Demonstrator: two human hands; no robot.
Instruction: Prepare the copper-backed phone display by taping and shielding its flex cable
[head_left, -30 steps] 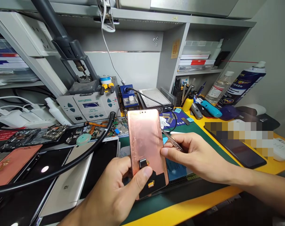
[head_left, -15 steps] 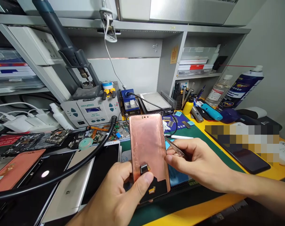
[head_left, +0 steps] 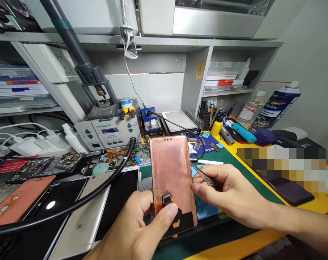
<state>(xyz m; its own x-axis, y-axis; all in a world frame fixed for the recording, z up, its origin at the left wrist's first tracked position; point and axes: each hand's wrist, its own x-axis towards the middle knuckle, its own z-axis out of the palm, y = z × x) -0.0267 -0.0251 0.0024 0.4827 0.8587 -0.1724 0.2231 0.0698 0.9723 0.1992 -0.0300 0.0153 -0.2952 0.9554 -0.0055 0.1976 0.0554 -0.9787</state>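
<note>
My left hand [head_left: 133,227] grips the lower part of a curved phone display panel [head_left: 171,169], which stands upright with its copper-foil back facing me. The thumb rests beside a small black flex connector [head_left: 167,199]. The panel's bottom end is covered in black [head_left: 180,224]. My right hand [head_left: 229,191] pinches steel tweezers [head_left: 204,175], whose tips point at the panel's right edge and sit very close to it. Whether they touch is hidden.
A green mat [head_left: 234,173] covers the yellow bench. Circuit boards and phones lie at the left, crossed by a black hose [head_left: 71,202]. A rework station [head_left: 106,131] and a blue soldering unit [head_left: 151,122] stand behind. A spray can [head_left: 275,106] stands at the back right.
The panel, both hands and the whole scene sit slightly lower and further right in the view. The grip on the panel and the tweezers looks unchanged.
</note>
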